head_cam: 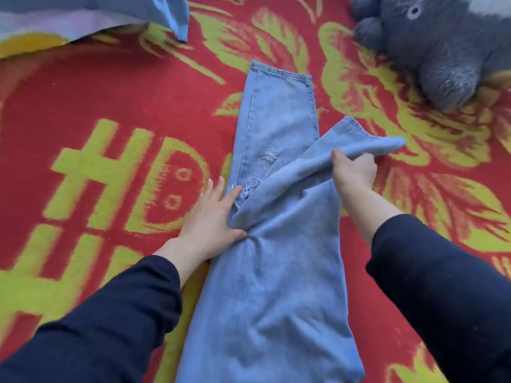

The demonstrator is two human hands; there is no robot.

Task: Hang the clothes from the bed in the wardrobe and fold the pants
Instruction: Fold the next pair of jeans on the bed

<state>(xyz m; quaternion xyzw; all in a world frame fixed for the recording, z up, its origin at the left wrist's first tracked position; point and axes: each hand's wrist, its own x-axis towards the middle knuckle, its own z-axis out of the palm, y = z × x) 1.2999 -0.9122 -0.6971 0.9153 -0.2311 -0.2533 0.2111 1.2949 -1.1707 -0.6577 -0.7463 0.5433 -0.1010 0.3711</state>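
The light blue jeans (276, 272) lie along the red and yellow blanket (110, 100). The left hand (210, 217) presses flat with straight fingers on their left edge, at a crease. The right hand (355, 170) grips one leg near its hem and holds it lifted. A grey plush toy (442, 51) lies at the far right.

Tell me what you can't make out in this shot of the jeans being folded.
All in the head view:
- jeans: near end cut off by the bottom edge.
- right hand: fingertips hidden in the lifted leg it grips.
- grey plush toy: cut off by the top and right edges.
- blue cloth: mostly beyond the top edge, so the kind of garment is unclear.
- blanket: pattern blurred.
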